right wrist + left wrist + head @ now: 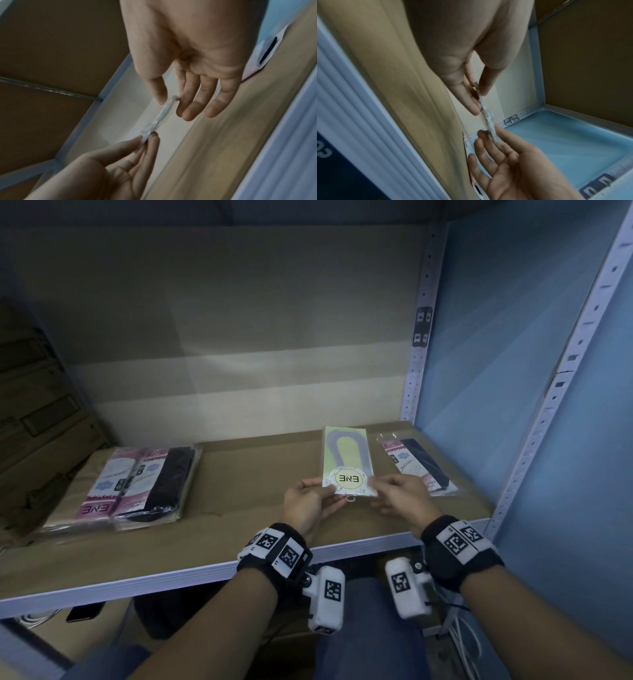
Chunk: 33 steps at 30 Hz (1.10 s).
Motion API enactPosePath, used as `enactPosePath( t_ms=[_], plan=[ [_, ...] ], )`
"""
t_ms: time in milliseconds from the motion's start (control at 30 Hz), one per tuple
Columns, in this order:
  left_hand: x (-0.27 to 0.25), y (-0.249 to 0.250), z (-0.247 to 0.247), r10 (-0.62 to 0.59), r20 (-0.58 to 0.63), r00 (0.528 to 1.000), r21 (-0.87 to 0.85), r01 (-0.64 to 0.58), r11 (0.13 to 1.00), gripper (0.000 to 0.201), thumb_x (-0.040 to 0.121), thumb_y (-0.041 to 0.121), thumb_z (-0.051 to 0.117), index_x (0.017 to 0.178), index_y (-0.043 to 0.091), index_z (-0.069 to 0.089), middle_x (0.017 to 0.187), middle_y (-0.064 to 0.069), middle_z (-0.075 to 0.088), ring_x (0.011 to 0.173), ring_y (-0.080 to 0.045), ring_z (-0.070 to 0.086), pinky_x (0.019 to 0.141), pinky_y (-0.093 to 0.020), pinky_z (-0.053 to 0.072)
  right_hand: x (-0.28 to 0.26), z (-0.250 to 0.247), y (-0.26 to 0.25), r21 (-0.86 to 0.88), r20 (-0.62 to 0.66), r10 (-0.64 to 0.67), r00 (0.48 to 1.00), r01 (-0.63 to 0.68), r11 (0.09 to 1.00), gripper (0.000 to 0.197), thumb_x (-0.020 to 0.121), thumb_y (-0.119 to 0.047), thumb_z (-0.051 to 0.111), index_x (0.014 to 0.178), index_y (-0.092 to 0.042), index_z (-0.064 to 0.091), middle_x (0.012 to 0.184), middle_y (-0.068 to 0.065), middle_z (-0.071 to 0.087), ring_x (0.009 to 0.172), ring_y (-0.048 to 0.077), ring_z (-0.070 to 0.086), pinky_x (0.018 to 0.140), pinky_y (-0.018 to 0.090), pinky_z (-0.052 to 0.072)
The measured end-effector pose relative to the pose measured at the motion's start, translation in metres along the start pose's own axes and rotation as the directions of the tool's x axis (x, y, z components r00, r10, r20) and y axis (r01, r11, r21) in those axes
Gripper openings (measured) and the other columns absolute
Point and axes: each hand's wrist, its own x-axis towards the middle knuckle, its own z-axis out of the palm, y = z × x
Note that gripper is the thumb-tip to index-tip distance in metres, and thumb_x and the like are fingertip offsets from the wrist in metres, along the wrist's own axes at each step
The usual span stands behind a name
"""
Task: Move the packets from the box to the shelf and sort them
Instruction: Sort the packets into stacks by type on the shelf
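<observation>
Head view: your left hand and right hand pinch the green packet by its near corners, thumbs above, keeping it flat over the shelf, probably to start its own pile between the pink packets and the lone pink packet.

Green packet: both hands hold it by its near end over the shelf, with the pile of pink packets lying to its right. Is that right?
Not quite. Both hands, the left hand and the right hand, do hold the green packet by its near end over the shelf, but the pile of pink packets lies to its left, as the head view shows. To its right lies a single packet.
</observation>
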Motion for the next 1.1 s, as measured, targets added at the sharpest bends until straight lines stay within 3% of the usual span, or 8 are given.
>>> enactPosePath(
  t_ms=[200, 300, 433, 533, 600, 733, 933, 1100],
  plan=[
    [0.001, 0.005, -0.007, 0.025, -0.007, 1.0, 0.198, -0.023, 0.98, 0.022, 0.084, 0.0, 0.066, 0.1, 0.005, 0.052, 0.1, -0.019, 0.07, 0.085, -0.028, 0.071, 0.084, -0.042, 0.058, -0.003, 0.006, -0.005, 0.272, 0.023, 0.048, 0.999, -0.053, 0.961, 0.013, 0.086, -0.002, 0.063, 0.098, -0.007, 0.061, 0.096, 0.014, 0.071, 0.071, 0.02, 0.065, 0.071, 0.031, 0.058],
    [0.009, 0.012, -0.017, 0.219, -0.077, 0.973, 0.446, -0.163, 0.88, 0.022, 0.082, 0.012, 0.071, 0.098, 0.013, 0.055, 0.098, -0.007, 0.066, 0.094, -0.027, 0.067, 0.085, -0.042, 0.056, 0.0, -0.003, -0.004, 0.208, -0.004, 0.034, 0.999, -0.032, 0.978, 0.015, 0.091, -0.004, 0.057, 0.104, -0.005, 0.064, 0.097, 0.018, 0.071, 0.073, 0.022, 0.06, 0.078, 0.038, 0.054],
    [0.015, 0.029, -0.037, 0.459, 0.136, 0.878, 0.793, -0.374, 0.48, 0.024, 0.084, 0.013, 0.066, 0.108, 0.012, 0.06, 0.107, -0.002, 0.063, 0.101, -0.018, 0.059, 0.087, -0.025, 0.046, -0.001, -0.019, -0.004, 0.019, 0.039, -0.008, 0.999, 0.007, 1.0, 0.02, 0.095, -0.008, 0.049, 0.107, -0.006, 0.065, 0.094, 0.015, 0.071, 0.078, 0.024, 0.061, 0.058, 0.032, 0.047],
    [0.017, 0.039, -0.048, 0.444, 0.315, 0.839, 0.918, -0.388, 0.081, 0.032, 0.087, 0.02, 0.06, 0.119, 0.02, 0.058, 0.126, 0.001, 0.055, 0.12, -0.02, 0.049, 0.104, -0.037, 0.037, -0.003, -0.03, -0.006, -0.094, 0.085, -0.036, 0.996, 0.044, 0.995, 0.022, 0.095, -0.008, 0.047, 0.097, -0.013, 0.068, 0.094, 0.007, 0.069, 0.078, 0.018, 0.062, 0.06, 0.025, 0.047],
    [0.016, 0.045, -0.051, 0.341, 0.37, 0.864, 0.927, -0.366, -0.078, 0.032, 0.09, 0.03, 0.057, 0.122, 0.029, 0.056, 0.133, 0.006, 0.051, 0.125, -0.017, 0.044, 0.107, -0.042, 0.033, -0.004, -0.035, -0.008, -0.146, 0.107, -0.067, 0.992, 0.083, 0.986, 0.025, 0.095, -0.007, 0.046, 0.094, -0.016, 0.07, 0.095, 0.001, 0.069, 0.08, 0.014, 0.063, 0.064, 0.023, 0.047],
    [0.013, 0.048, -0.052, 0.125, 0.403, 0.907, 0.91, -0.412, 0.051, 0.017, 0.09, 0.025, 0.06, 0.103, 0.02, 0.071, 0.103, 0.002, 0.071, 0.09, -0.011, 0.063, 0.084, -0.027, 0.051, -0.007, -0.039, -0.012, -0.2, 0.136, -0.114, 0.984, 0.14, 0.97, 0.027, 0.094, -0.007, 0.047, 0.089, -0.021, 0.07, 0.092, -0.005, 0.067, 0.079, 0.01, 0.062, 0.063, 0.019, 0.046],
    [0.014, 0.044, -0.057, 0.178, 0.346, 0.921, 0.899, -0.38, 0.218, 0.008, 0.088, 0.016, 0.064, 0.083, 0.019, 0.07, 0.079, 0.004, 0.067, 0.076, -0.011, 0.061, 0.068, -0.019, 0.048, 0.001, -0.039, -0.011, -0.22, -0.007, -0.152, 0.988, 0.147, 0.964, 0.025, 0.087, -0.015, 0.064, 0.111, -0.021, 0.065, 0.1, 0.002, 0.059, 0.096, 0.025, 0.061, 0.088, 0.035, 0.05],
    [0.017, 0.041, -0.06, 0.23, 0.157, 0.96, 0.826, -0.256, 0.503, 0.008, 0.089, 0.012, 0.063, 0.081, 0.014, 0.066, 0.077, -0.005, 0.064, 0.076, -0.022, 0.061, 0.077, -0.04, 0.055, 0.003, -0.034, -0.012, -0.178, -0.22, -0.143, 0.965, 0.105, 0.978, 0.05, 0.082, -0.024, 0.071, 0.128, -0.014, 0.052, 0.113, 0.001, 0.056, 0.1, 0.018, 0.055, 0.089, 0.033, 0.047]
  ],
)
